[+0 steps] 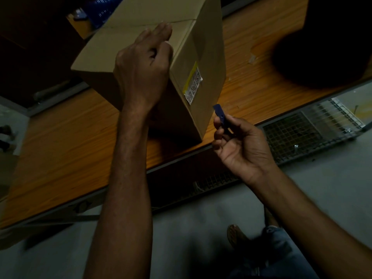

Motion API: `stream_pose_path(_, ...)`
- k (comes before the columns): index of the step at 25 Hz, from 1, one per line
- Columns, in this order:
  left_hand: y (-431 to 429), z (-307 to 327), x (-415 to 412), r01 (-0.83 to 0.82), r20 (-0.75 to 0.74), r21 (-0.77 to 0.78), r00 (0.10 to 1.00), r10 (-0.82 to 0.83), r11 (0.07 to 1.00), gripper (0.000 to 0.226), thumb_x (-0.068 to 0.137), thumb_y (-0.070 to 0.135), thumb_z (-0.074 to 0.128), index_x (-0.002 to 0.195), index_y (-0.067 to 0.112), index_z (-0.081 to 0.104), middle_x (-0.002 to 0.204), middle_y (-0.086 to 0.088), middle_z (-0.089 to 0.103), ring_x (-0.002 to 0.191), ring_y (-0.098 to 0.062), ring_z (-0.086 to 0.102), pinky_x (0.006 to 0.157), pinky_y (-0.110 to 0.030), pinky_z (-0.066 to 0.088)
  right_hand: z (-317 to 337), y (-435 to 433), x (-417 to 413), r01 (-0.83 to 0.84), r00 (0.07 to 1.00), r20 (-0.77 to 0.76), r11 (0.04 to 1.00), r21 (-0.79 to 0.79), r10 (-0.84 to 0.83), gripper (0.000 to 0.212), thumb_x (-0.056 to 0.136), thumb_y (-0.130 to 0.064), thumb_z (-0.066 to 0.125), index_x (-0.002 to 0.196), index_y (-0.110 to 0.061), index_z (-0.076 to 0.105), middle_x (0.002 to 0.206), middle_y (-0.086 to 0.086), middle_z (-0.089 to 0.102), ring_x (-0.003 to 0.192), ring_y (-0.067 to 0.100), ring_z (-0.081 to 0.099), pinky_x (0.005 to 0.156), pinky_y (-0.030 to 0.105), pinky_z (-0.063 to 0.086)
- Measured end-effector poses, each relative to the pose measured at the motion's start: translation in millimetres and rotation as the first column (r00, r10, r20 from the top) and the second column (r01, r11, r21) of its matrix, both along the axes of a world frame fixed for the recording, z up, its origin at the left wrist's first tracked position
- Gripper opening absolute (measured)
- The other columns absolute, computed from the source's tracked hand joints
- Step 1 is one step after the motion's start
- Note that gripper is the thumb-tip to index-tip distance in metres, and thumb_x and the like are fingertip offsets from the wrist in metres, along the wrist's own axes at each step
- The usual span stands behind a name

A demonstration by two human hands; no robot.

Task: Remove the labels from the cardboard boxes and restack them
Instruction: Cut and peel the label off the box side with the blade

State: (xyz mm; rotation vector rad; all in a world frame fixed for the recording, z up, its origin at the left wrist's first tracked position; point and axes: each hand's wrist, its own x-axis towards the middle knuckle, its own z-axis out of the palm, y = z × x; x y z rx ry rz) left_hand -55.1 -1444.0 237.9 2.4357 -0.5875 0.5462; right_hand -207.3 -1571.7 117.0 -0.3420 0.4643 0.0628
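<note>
Left hand (143,63) steadying box (201,47), label (193,85) just beyond blue scraper (221,115) grip

Both my forearms are bare right up to the bottom of the frame, with no sleeves showing. My left hand (141,65) and right hand (239,143) carry no gloves, rings or watch. Below, my leg is in faded blue jeans (275,250), with a brown sandal (234,235) on my foot.
</note>
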Motion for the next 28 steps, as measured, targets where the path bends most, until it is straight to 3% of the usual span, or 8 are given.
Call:
stream_pose_path(5, 0.9, -1.3, 1.7, -0.003, 0.001, -0.03, 1.0, 0.003, 1.0, 0.042, 0.1, 0.038, 0.043, 0.137, 0.032, 0.063, 0.142, 0.018, 0.059, 0.138, 0.004, 0.043, 0.118, -0.031, 0.035, 0.1, 4.4, -3.4, -0.003, 1.0, 0.003, 1.0, 0.008, 0.003, 0.023, 0.093, -0.015, 0.067, 0.115, -0.01, 0.069, 0.097, 0.005, 0.073, 0.074, 0.006, 0.06, 0.064, 0.019, 0.045)
stream_pose_path(9, 1.2, -2.3, 2.8, -0.001, 0.006, -0.003, 1.0, 0.001, 1.0, 0.044, 0.1, 0.039, 0.041, 0.138, 0.033, 0.062, 0.145, 0.017, 0.057, 0.138, 0.003, 0.044, 0.118, -0.033, 0.034, -2.4, 14.7, -0.5, 0.066, 0.998, 0.006, 0.957, -0.283, -0.067, 0.018, 0.098, -0.017, 0.065, 0.114, -0.014, 0.074, 0.101, 0.001, 0.076, 0.078, 0.004, 0.06, 0.065, 0.019, 0.047)
stream_pose_path(11, 0.3, -2.4, 1.8, -0.015, 0.02, 0.011, 1.0, 0.015, 1.0, 0.044, 0.1, 0.039, 0.04, 0.138, 0.033, 0.062, 0.145, 0.017, 0.057, 0.138, 0.001, 0.046, 0.116, -0.032, 0.036, -2.1, 26.1, 1.7, 0.184, 0.982, 0.081, 0.772, -0.609, -0.17, 0.017, 0.1, -0.014, 0.066, 0.111, -0.019, 0.078, 0.107, -0.003, 0.078, 0.086, 0.001, 0.066, 0.073, 0.018, 0.051)
stream_pose_path(13, 0.3, -2.5, 0.3, -0.02, 0.039, 0.016, 0.999, 0.02, 1.0, 0.044, 0.1, 0.039, 0.04, 0.138, 0.033, 0.062, 0.144, 0.017, 0.058, 0.136, -0.002, 0.05, 0.114, -0.033, 0.04, -1.1, 42.0, 4.5, 0.319, 0.946, 0.214, 0.57, -0.758, -0.245, 0.019, 0.1, -0.01, 0.068, 0.114, -0.019, 0.076, 0.108, -0.005, 0.078, 0.1, -0.001, 0.071, 0.083, 0.015, 0.054)
stream_pose_path(18, 1.5, -6.6, 1.8, -0.002, 0.033, -0.041, 0.999, 0.003, 0.999, 0.046, 0.097, 0.044, 0.037, 0.129, 0.033, 0.068, 0.125, 0.011, 0.072, 0.111, -0.021, 0.066, 0.099, -0.043, 0.051, -13.2, 68.0, 11.4, 0.346, 0.934, 0.226, 0.542, -0.766, -0.278, 0.022, 0.1, -0.014, 0.07, 0.121, -0.012, 0.077, 0.108, 0.002, 0.077, 0.105, 0.012, 0.073, 0.085, 0.021, 0.057)
stream_pose_path(22, 2.2, -7.1, 3.9, 0.007, 0.021, -0.049, 1.0, -0.006, 0.999, 0.045, 0.098, 0.042, 0.037, 0.131, 0.034, 0.067, 0.105, 0.036, 0.059, 0.076, 0.012, 0.057, 0.094, -0.033, 0.049, -23.2, 69.9, 12.9, 0.393, 0.911, 0.299, 0.378, -0.838, -0.284, 0.024, 0.1, -0.016, 0.07, 0.124, -0.015, 0.076, 0.105, 0.002, 0.073, 0.096, 0.016, 0.069, 0.078, 0.021, 0.056)
stream_pose_path(25, 1.8, -5.3, 2.1, 0.01, 0.026, -0.051, 1.0, -0.008, 0.999, 0.045, 0.097, 0.042, 0.038, 0.13, 0.033, 0.068, 0.115, 0.043, 0.054, 0.095, 0.012, 0.061, 0.101, -0.038, 0.049, -29.0, 68.3, 14.8, 0.405, 0.907, 0.33, 0.325, -0.855, -0.261, 0.025, 0.1, -0.016, 0.07, 0.124, -0.015, 0.076, 0.104, 0.001, 0.072, 0.093, 0.015, 0.068, 0.074, 0.021, 0.053)
stream_pose_path(28, 1.1, -4.9, 3.8, -0.002, 0.036, -0.042, 0.999, 0.003, 0.999, 0.047, 0.097, 0.043, 0.037, 0.133, 0.034, 0.066, 0.132, 0.019, 0.066, 0.109, 0.0, 0.064, 0.101, -0.037, 0.049, -31.1, 67.3, 22.8, 0.431, 0.894, 0.37, 0.262, -0.864, -0.251, 0.025, 0.1, -0.017, 0.071, 0.124, -0.015, 0.075, 0.103, 0.001, 0.071, 0.093, 0.016, 0.067, 0.074, 0.027, 0.056)
